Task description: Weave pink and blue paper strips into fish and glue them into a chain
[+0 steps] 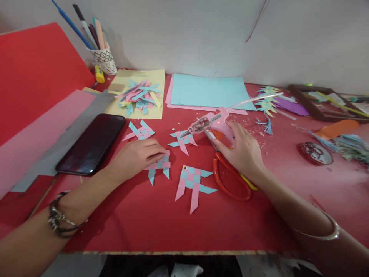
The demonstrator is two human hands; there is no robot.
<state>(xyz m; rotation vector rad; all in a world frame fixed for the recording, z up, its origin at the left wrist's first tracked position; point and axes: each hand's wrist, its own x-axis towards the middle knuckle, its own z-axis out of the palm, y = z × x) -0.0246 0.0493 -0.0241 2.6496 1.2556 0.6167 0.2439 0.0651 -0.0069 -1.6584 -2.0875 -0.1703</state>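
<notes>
My left hand (pixel 140 156), fingers pressed together, is on a pink-and-blue woven paper fish (pixel 160 165) that it partly hides. My right hand (pixel 243 148) is closed around the handle of a pink hot glue gun (pixel 220 123), which has a small light glowing. Its nozzle points left, over another woven fish (pixel 183 142); I cannot tell whether it touches. A clear glue stick (pixel 253 100) sticks out of the gun's back. Nearest me lies a woven fish (pixel 190 179) with an eye at one corner. One more fish (pixel 142 132) lies behind my left hand.
Red-handled scissors (pixel 232 181) lie under my right hand. A phone (pixel 92 144) is at left. Paper strips (pixel 141 96) are heaped on a yellow sheet (pixel 117 82), beside blue sheets (pixel 209 90). A pen cup (pixel 105 59) stands behind; a round dish (pixel 315 153) is at right.
</notes>
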